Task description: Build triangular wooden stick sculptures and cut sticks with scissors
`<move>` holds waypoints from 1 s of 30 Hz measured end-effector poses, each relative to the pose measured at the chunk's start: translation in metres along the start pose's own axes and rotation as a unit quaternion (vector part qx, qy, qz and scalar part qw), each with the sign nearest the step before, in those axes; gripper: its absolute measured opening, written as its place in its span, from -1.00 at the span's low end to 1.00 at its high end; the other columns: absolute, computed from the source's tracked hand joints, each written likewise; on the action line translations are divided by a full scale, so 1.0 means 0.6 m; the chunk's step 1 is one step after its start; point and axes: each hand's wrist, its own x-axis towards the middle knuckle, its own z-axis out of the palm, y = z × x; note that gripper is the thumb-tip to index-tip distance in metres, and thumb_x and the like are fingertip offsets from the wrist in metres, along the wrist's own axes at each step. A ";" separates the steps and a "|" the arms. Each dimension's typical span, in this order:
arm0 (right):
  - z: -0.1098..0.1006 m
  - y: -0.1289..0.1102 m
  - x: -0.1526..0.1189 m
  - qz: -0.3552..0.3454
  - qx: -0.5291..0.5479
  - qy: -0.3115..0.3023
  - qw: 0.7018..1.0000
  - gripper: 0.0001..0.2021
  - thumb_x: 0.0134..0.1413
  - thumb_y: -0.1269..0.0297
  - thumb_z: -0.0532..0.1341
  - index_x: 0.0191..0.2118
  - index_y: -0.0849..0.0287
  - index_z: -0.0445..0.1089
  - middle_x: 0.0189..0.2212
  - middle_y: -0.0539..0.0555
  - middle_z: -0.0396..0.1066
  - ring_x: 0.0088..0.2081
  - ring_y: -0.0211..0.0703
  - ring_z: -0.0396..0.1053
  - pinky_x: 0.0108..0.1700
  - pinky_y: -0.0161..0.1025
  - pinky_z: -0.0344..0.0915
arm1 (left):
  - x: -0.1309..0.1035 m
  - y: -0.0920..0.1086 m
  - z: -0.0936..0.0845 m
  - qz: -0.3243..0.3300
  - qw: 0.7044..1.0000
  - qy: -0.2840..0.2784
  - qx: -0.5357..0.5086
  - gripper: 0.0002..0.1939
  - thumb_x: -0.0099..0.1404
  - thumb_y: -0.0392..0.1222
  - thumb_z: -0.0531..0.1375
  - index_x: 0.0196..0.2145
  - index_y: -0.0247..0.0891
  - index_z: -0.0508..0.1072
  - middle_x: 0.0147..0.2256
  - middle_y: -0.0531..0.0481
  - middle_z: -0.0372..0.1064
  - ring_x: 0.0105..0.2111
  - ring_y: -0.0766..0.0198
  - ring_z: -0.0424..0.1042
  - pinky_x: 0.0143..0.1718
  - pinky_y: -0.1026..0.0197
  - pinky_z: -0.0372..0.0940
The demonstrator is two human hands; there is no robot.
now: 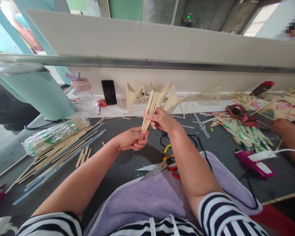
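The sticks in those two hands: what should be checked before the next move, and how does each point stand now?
1. Left hand holds the sticks near their lower ends: ok.
2. Right hand on them too: ok.
3. Upper ends gathered evenly: not ok, they fan out.
4. Sticks fixed to one another: cannot tell.
5. Scissors closed: not ok, blades apart.
6. Tabletop free of scraps: not ok.

dark table [127, 164] bearing scissors [154, 168] and loose wooden sticks [61, 147].
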 end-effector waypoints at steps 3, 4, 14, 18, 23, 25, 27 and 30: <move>0.000 -0.004 -0.002 -0.011 0.013 -0.047 0.999 -0.65 -0.11 0.17 0.39 -0.18 0.20 0.40 -0.36 -0.01 0.41 -0.62 -0.48 0.18 -0.63 -0.46 0.21 | -0.003 0.002 -0.003 0.000 1.000 -0.022 -0.008 -0.74 0.34 0.00 0.06 -0.39 -0.22 0.16 -0.60 0.19 -0.07 -0.72 0.52 -0.14 -0.73 0.47 -0.18; 0.000 -0.003 -0.002 -0.016 0.023 -0.062 0.998 -0.60 -0.12 0.15 0.40 -0.14 0.18 0.40 -0.29 0.02 0.44 -0.62 -0.48 0.20 -0.62 -0.45 0.22 | -0.005 0.003 -0.003 -0.004 0.999 -0.033 -0.011 -0.74 0.34 -0.01 0.07 -0.39 -0.22 0.16 -0.60 0.19 -0.07 -0.72 0.52 -0.15 -0.73 0.47 -0.19; 0.018 0.007 0.006 -0.029 -0.034 0.023 0.999 -0.73 -0.04 0.11 0.33 -0.42 0.22 0.35 -0.48 0.01 0.46 -0.66 -0.42 0.23 -0.65 -0.42 0.21 | -0.004 -0.005 -0.015 0.026 0.999 -0.010 0.038 -0.72 0.30 0.01 0.12 -0.19 -0.25 0.26 -0.52 0.08 0.20 -0.65 0.41 0.21 -0.67 0.38 0.14; 0.026 0.007 0.005 -0.039 -0.085 0.086 0.992 -0.74 -0.02 0.12 0.31 -0.36 0.21 0.33 -0.53 -0.03 0.42 -0.70 -0.44 0.17 -0.71 -0.45 0.09 | 0.001 -0.008 -0.007 0.026 0.999 0.012 0.028 -0.73 0.32 0.01 0.11 -0.21 -0.25 0.25 -0.49 0.07 0.24 -0.66 0.47 0.17 -0.65 0.39 0.10; 0.030 0.005 0.001 -0.039 -0.071 0.083 0.993 -0.75 0.04 0.11 0.27 -0.33 0.16 0.24 -0.51 -0.07 0.39 -0.73 -0.48 0.06 -0.75 -0.45 -0.01 | -0.002 -0.003 -0.003 0.029 0.999 0.024 0.026 -0.76 0.28 -0.07 0.17 -0.20 -0.25 0.27 -0.46 0.06 0.26 -0.64 0.46 0.20 -0.63 0.37 0.12; 0.031 0.004 0.000 -0.040 -0.049 0.078 0.995 -0.74 0.04 0.12 0.28 -0.30 0.14 0.22 -0.49 -0.08 0.39 -0.72 -0.49 0.03 -0.74 -0.46 -0.03 | -0.003 -0.001 -0.005 0.024 0.999 0.019 0.012 -0.79 0.27 -0.08 0.18 -0.25 -0.25 0.27 -0.49 0.07 0.25 -0.66 0.48 0.14 -0.64 0.39 0.07; 0.033 0.004 -0.001 -0.033 -0.027 0.053 0.998 -0.72 0.02 0.12 0.30 -0.29 0.14 0.23 -0.45 -0.07 0.40 -0.70 -0.50 0.04 -0.72 -0.47 -0.02 | -0.004 -0.001 -0.006 0.020 1.000 0.002 -0.010 -0.80 0.28 -0.08 0.17 -0.30 -0.24 0.25 -0.52 0.10 0.21 -0.70 0.51 0.05 -0.67 0.41 -0.02; 0.037 0.005 -0.003 0.002 -0.030 0.001 1.000 -0.72 -0.01 0.12 0.33 -0.32 0.17 0.29 -0.51 -0.06 0.38 -0.68 -0.47 0.10 -0.69 -0.45 0.01 | -0.003 0.002 -0.007 0.023 0.999 -0.007 -0.027 -0.78 0.27 -0.07 0.19 -0.32 -0.24 0.25 -0.55 0.12 0.17 -0.73 0.54 -0.01 -0.69 0.43 -0.10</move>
